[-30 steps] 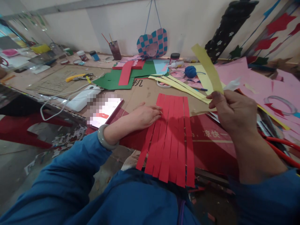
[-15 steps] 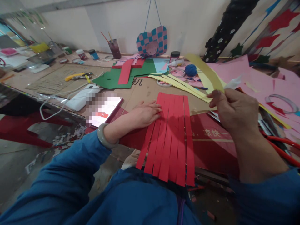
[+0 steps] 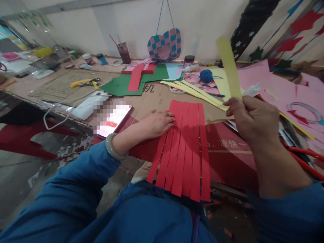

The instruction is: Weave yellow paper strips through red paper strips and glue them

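A sheet of red paper (image 3: pixel 187 141), cut into long strips joined at the far end, lies over the table's front edge with its loose ends hanging towards me. My left hand (image 3: pixel 159 124) rests flat on its upper left edge, fingers stretched out. Raised to the right of the red paper, my right hand (image 3: pixel 253 116) pinches the lower end of a yellow paper strip (image 3: pixel 229 65) between thumb and finger. The strip stands nearly upright, leaning slightly left. More yellow strips (image 3: pixel 197 92) lie on the cardboard behind the red paper.
A lit phone (image 3: pixel 115 119) and a white power bank (image 3: pixel 89 106) with a cable lie left. Green paper (image 3: pixel 121 84), blue yarn (image 3: pixel 206 76) and a woven paper bag (image 3: pixel 164 44) are behind. Pink paper (image 3: pixel 255 76) and red-handled scissors (image 3: pixel 306 153) lie right.
The yellow strip in my right hand has swung from a curved leftward bend to nearly straight up. Both hands and the red paper have hardly moved.
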A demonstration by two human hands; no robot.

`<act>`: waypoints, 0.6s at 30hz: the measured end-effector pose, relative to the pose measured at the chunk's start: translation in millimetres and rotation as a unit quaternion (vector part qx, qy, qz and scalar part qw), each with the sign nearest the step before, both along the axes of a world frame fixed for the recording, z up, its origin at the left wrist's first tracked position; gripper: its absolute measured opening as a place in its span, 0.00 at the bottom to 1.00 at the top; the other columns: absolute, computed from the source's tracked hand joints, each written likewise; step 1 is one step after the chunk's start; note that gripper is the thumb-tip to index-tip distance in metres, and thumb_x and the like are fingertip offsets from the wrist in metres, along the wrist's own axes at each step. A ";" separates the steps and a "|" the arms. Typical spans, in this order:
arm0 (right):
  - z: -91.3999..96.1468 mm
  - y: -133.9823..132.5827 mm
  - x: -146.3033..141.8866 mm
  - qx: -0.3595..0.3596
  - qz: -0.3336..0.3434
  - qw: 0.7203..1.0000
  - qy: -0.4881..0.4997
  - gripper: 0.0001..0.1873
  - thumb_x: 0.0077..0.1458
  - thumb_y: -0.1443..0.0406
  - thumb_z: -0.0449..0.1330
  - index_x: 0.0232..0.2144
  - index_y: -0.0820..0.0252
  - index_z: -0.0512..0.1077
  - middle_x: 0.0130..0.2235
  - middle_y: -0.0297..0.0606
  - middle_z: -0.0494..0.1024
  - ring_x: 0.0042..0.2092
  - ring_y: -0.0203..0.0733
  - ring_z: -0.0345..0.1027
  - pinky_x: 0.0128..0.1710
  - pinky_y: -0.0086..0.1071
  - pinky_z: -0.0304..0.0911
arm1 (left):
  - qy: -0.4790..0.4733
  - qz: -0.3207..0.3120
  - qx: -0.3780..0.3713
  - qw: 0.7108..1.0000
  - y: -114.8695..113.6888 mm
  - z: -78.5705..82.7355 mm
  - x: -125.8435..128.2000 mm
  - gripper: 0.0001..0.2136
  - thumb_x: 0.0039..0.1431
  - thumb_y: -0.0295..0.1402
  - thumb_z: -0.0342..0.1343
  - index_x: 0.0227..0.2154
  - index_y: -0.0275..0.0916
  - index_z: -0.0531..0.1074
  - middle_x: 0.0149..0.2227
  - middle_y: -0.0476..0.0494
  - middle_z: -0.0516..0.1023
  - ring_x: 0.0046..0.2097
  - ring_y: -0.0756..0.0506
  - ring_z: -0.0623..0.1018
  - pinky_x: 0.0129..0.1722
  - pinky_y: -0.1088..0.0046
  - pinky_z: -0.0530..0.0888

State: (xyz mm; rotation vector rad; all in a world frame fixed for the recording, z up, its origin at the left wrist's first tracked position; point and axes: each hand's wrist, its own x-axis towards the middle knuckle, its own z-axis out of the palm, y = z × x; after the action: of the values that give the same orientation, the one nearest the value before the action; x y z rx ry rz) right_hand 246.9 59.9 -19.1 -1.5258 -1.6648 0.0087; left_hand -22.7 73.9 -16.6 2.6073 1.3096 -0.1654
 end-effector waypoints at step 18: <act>2.5 0.2 -2.2 -0.018 -0.006 0.999 0.026 0.19 0.55 0.51 0.53 0.19 0.53 0.70 0.22 0.36 0.75 0.33 0.47 0.70 0.34 0.40 0.58 | -0.011 0.017 -0.012 1.000 -0.2 1.2 -4.5 0.19 0.72 0.36 0.40 0.60 0.43 0.67 0.67 0.40 0.63 0.68 0.42 0.62 0.67 0.44 0.53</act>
State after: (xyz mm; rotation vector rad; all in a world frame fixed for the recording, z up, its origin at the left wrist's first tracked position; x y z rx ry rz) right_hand 244.7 60.1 -16.6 -1.5492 -1.6237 0.0715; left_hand -27.3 73.6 -15.4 2.5585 1.3361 -0.1463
